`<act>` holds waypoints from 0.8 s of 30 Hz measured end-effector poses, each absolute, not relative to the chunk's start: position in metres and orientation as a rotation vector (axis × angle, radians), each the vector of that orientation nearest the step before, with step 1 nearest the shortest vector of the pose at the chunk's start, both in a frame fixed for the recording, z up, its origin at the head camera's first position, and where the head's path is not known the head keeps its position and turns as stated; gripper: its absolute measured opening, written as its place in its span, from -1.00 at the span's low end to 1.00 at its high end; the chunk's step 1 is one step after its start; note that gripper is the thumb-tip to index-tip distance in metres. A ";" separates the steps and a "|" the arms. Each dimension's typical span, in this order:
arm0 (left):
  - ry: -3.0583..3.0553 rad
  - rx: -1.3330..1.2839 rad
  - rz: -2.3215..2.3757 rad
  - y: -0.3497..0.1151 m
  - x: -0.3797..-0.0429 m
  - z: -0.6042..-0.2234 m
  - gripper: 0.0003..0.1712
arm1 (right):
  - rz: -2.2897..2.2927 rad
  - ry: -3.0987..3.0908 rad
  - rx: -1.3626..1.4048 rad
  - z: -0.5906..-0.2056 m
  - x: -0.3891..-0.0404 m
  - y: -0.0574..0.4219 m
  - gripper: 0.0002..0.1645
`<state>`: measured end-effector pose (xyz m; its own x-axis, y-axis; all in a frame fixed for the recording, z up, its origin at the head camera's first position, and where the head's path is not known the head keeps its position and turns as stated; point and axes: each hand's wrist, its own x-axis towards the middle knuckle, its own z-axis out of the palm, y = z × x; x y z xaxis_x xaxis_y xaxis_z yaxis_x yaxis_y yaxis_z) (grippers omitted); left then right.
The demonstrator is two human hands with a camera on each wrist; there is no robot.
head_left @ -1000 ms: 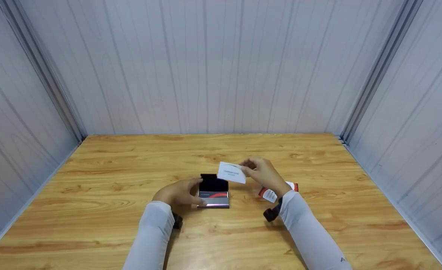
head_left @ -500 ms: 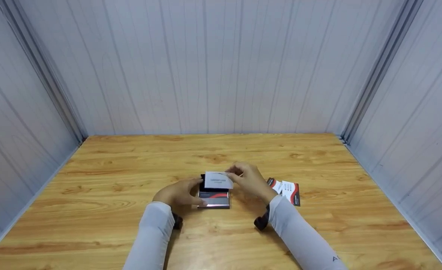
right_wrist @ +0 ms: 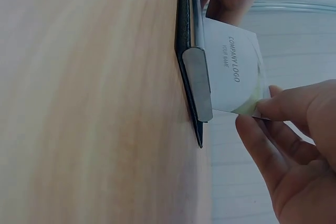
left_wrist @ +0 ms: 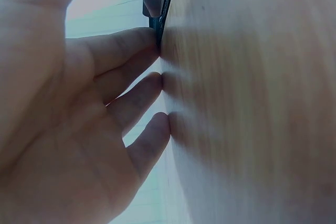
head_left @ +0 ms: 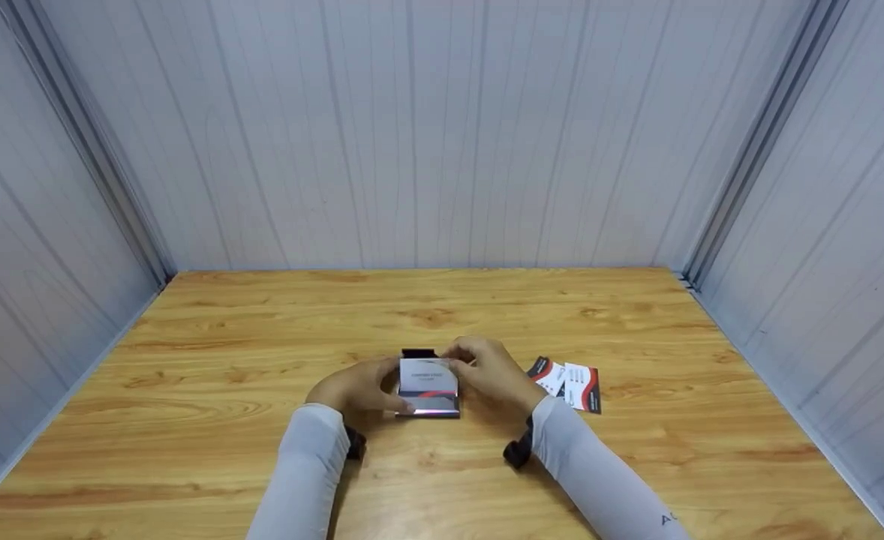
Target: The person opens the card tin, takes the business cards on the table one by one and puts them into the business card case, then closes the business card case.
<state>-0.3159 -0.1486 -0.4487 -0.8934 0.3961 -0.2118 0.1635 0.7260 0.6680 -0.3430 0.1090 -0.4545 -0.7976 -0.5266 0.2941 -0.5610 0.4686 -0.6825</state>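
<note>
An open business card case (head_left: 438,412), dark with a shiny metal front, lies on the table. My left hand (head_left: 358,385) holds it at its left side, thumb on the front part and fingers by the lid; in the left wrist view the other fingertips (left_wrist: 157,124) touch the table. My right hand (head_left: 493,377) pinches a white business card (right_wrist: 231,66) by a corner, between thumb and fingers. That card, printed "COMPANY LOGO", stands tilted over the case, its lower edge at the metal pocket. Inside the case shows a grey card with a red curve.
Right of my right hand, white, red and black business cards (head_left: 581,386) lie overlapping on the wooden table (head_left: 262,322). Pale panel walls (head_left: 442,135) enclose the table at the back and both sides.
My right hand has carried the white card left and down, from beside the case to its pocket. The left hand has stayed on the case. The cards on the table are now less covered.
</note>
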 end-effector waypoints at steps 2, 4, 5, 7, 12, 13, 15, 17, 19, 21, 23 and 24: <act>2.598 0.421 0.930 -0.149 -0.315 -0.448 0.14 | 1.248 -2.672 0.992 -0.454 -0.343 0.109 -0.83; 2.607 0.414 0.906 -0.149 -0.315 -0.448 0.15 | 1.237 -2.686 1.007 -0.454 -0.343 0.109 -0.83; 2.609 0.416 0.896 -0.149 -0.315 -0.447 0.15 | 1.235 -2.693 1.013 -0.454 -0.343 0.109 -0.83; 2.623 0.437 0.865 -0.149 -0.315 -0.447 0.14 | 1.226 -2.713 1.029 -0.455 -0.342 0.109 -0.83; 2.637 0.453 0.811 -0.150 -0.316 -0.448 0.13 | 1.177 -2.778 1.092 -0.458 -0.342 0.109 -0.79; 2.634 0.445 0.810 -0.151 -0.315 -0.448 0.13 | 1.171 -2.785 1.107 -0.458 -0.342 0.109 -0.79; 2.635 0.451 0.815 -0.152 -0.315 -0.449 0.13 | 1.163 -2.783 1.136 -0.459 -0.342 0.110 -0.77; 2.633 0.461 0.815 -0.152 -0.315 -0.448 0.13 | 1.153 -2.777 1.165 -0.460 -0.342 0.110 -0.76; 2.634 0.476 0.814 -0.152 -0.316 -0.449 0.14 | 1.136 -2.779 1.189 -0.460 -0.342 0.111 -0.75; 2.632 0.484 0.816 -0.152 -0.316 -0.449 0.15 | 1.105 -2.793 1.216 -0.460 -0.343 0.112 -0.75; 2.632 0.481 0.820 -0.152 -0.317 -0.448 0.16 | 1.078 -2.819 1.236 -0.459 -0.343 0.112 -0.75; 2.631 0.478 0.823 -0.151 -0.317 -0.448 0.16 | 1.064 -2.826 1.247 -0.458 -0.343 0.112 -0.76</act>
<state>-0.3175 -0.1512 -0.4482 -0.8849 0.4112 -0.2187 0.2132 0.7751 0.5948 -0.3427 0.1122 -0.4582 -0.7019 -0.6986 0.1393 -0.6169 0.4983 -0.6092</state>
